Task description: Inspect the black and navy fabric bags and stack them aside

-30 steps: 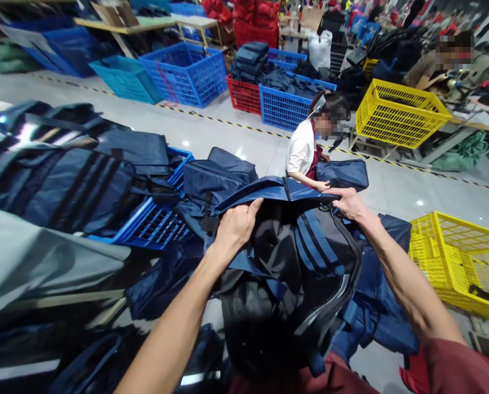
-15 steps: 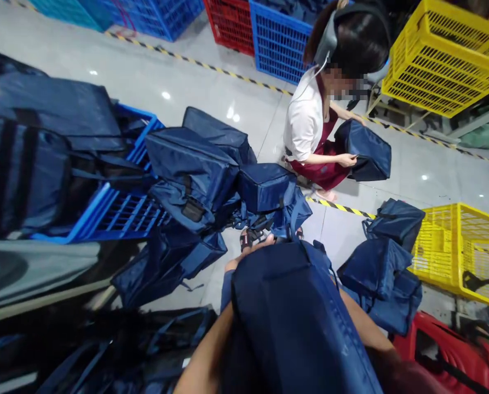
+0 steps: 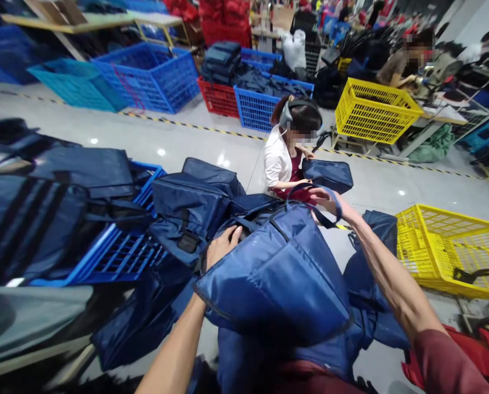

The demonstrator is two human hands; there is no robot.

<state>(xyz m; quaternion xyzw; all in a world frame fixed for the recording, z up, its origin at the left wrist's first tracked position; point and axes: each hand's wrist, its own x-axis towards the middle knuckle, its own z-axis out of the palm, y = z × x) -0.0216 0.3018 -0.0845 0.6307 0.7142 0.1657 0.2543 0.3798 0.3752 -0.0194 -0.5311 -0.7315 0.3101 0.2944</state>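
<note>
A navy blue fabric bag [image 3: 281,273] is held up in front of me, its flat side facing the camera. My left hand [image 3: 220,246] grips its left upper edge, fingers curled over the fabric. My right hand [image 3: 325,200] is closed on the bag's far top edge, with a blue strap looping around it. More navy bags [image 3: 190,208] lie heaped just beyond, between me and a seated person [image 3: 283,158] in a white top who holds another navy bag [image 3: 328,174].
A blue crate [image 3: 116,254] loaded with navy bags stands at left. A yellow crate [image 3: 453,251] sits on the floor at right, with a red stool beneath my right arm. Blue, red and yellow crates [image 3: 375,109] line the far side of a striped floor line.
The bag has come back up from my lap, and the view has lifted to the room. Both hands show again at the bag's top edge. A second ago its dark inside showed; its outer side faces me now.
</note>
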